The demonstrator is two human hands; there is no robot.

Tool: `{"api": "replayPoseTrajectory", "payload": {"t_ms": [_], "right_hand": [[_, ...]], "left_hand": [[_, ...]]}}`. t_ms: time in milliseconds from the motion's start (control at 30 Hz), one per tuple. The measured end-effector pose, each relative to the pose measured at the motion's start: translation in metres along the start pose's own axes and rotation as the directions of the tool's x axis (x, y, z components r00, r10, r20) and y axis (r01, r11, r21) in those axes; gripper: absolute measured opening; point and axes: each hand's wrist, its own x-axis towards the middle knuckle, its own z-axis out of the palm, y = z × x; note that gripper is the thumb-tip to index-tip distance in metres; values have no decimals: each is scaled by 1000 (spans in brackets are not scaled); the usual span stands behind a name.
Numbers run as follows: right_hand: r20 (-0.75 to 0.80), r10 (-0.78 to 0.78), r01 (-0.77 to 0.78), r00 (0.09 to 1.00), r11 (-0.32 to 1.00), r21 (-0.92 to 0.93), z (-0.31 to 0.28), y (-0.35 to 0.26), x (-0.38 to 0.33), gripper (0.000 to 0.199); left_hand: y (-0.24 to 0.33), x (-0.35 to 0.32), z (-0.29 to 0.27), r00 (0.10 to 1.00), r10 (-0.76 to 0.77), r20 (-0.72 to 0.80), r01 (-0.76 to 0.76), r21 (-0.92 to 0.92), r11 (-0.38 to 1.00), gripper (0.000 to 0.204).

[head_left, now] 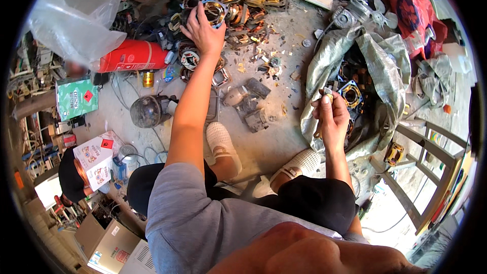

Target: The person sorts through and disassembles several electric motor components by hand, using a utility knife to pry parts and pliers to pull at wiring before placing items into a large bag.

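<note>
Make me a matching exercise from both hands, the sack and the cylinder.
1. Left hand
2. Right hand
3. Sack
4. Cylinder

A. Red, toward the picture's left
B. Pinching a small piece
C. Fingers on a ring-shaped part
D. Silvery, mouth open

Pairs: 1-C; 2-B; 3-D; 4-A

Bright light, washed-out glare lower right, fisheye-bent edges, black corners
</note>
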Motion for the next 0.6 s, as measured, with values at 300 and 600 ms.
{"api": "replayPoseTrajectory", "payload": {"t_ms": [300,600], "right_hand": [[-40,26,-27,999,1000,-4,6,0,7,27],[-198,-481,264,854,728,-633,-36,-1,24,39]], "left_hand": [[116,-123,-35,950,153,273,97,-720,688,92],[166,-151,-56,535,409,739,829,-552,-86,82]]}}
